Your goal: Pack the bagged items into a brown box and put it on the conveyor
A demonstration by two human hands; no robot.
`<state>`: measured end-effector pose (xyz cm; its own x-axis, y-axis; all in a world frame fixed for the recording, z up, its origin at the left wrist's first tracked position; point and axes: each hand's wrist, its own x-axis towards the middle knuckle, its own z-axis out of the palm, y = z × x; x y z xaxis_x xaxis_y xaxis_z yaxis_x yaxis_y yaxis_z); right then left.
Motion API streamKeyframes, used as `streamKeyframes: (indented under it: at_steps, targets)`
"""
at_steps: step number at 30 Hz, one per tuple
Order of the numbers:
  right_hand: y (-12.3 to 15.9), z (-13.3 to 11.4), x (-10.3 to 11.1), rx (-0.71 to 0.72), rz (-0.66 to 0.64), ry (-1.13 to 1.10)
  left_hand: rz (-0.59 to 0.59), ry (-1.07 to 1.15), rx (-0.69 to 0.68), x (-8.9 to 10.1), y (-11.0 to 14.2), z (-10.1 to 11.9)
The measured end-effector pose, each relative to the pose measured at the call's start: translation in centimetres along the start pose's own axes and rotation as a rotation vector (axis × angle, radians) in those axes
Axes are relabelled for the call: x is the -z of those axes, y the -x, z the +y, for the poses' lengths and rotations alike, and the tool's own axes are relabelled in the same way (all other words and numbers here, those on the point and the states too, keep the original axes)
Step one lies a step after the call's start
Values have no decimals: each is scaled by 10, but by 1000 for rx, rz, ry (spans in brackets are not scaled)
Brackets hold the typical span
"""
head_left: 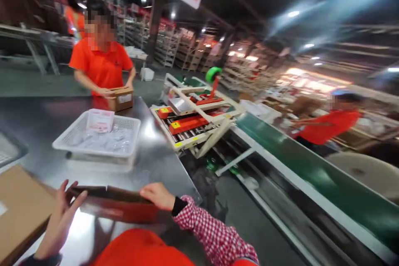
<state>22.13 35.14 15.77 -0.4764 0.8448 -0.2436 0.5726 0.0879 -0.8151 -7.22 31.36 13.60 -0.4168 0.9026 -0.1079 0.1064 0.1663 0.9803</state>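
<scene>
Now both hands [62,212] [157,195] hold a flat carton [109,194].

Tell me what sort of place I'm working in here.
Likely a warehouse packing line: a green conveyor runs beside the steel table, stocked shelving fills the back, and a co-worker handles a small carton.
</scene>
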Motion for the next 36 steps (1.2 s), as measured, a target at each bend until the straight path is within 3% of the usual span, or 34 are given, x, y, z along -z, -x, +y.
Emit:
streamKeyframes:
  at_steps: [3,6,9,13,15,17,20,22,23,25,27,28,32,36]
  targets:
    - [-30,-22,20,194,74,292,-47,-112,22,-3,32,12]
    - [-58,-33,22,324,11,300,-63,-277,-139,-12,74,1]
    - [-74,-24,24,328,-110,108,-84,-422,-266,-20,115,-14]
    - [-71,15,45,181,-411,-433,-410,-508,-345,-18,143,-19]
    - [-60,37,54,143,-570,-637,-498,-546,-336,-14,141,-12]
    - [-48,53,53,129,-573,-686,-610,-569,-268,-13,132,-2]
    - [-34,58,31,60,-372,-616,-724,-541,-181,-16,117,13]
    - [-31,55,13,17,-190,-429,-736,-569,-188,-20,109,17]
    - [-30,52,5,10,-111,-315,-692,-630,-245,-21,105,17]
    - [-31,50,-7,34,-8,-144,-499,-834,-444,-20,96,16]
    - [-33,52,-12,86,-7,-87,-262,-996,-681,-16,83,14]
    - [-33,53,-12,109,-15,-86,-221,-1034,-751,-15,77,13]
    - [-30,67,-9,193,11,-169,-375,-1038,-753,-12,64,-2]
    - [-20,92,-17,194,-87,-434,-463,-1075,-876,-3,78,-28]
